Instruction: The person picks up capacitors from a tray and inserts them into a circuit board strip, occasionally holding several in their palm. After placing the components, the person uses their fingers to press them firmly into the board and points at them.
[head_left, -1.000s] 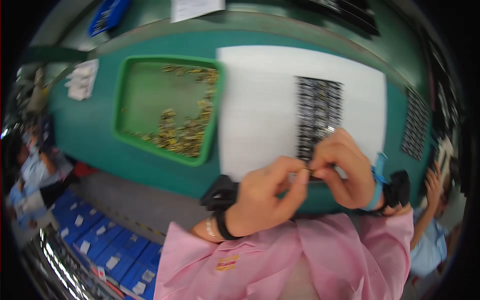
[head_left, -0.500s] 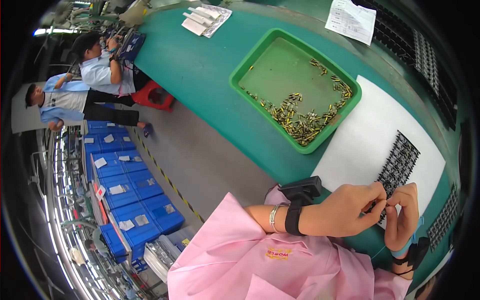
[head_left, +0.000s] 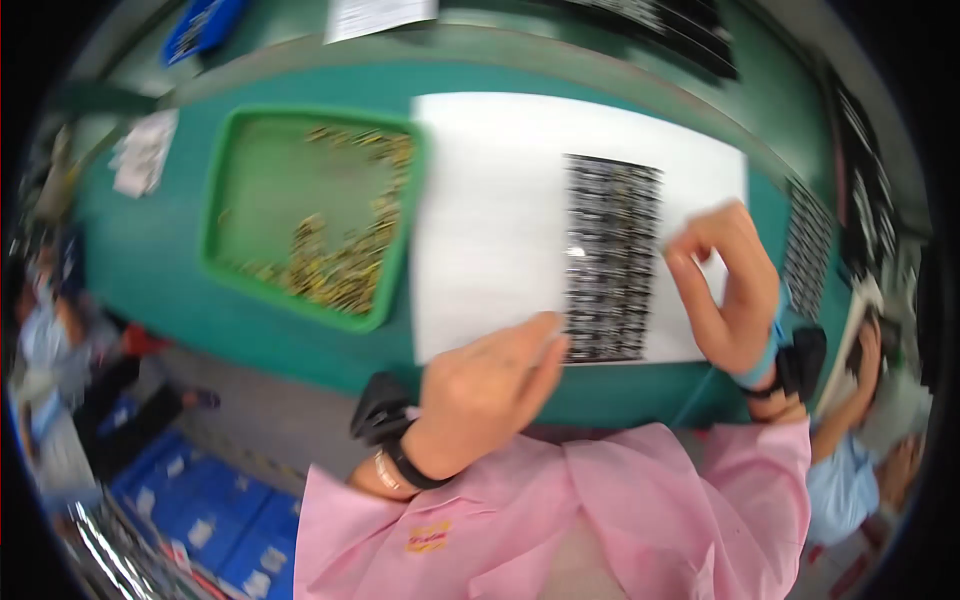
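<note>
A black lattice panel point(head_left: 610, 260) of many small parts lies on a white sheet point(head_left: 490, 220) in front of me. My left hand point(head_left: 490, 385) is at its near left corner, thumb and fingertips drawn together. Beside the panel's right edge is my right hand point(head_left: 730, 290), its thumb and forefinger bent into a pinch. Motion blur hides whether anything small sits in either pinch. Left of the sheet, a green tray point(head_left: 212, 200) holds a scattered heap of small yellow and metallic parts point(head_left: 345, 265).
Another black panel point(head_left: 808, 250) lies on the green table point(head_left: 500, 80) at the right. Papers point(head_left: 145, 150) are at the far left, with a blue bin point(head_left: 205, 30) behind. A person in light blue point(head_left: 845, 490) is close on my right. Blue boxes point(head_left: 190, 500) stand at lower left.
The view has swung, bringing the panel square in front of me. My hands, fingertips together over the panel's near end before, are now apart on either side of it.
</note>
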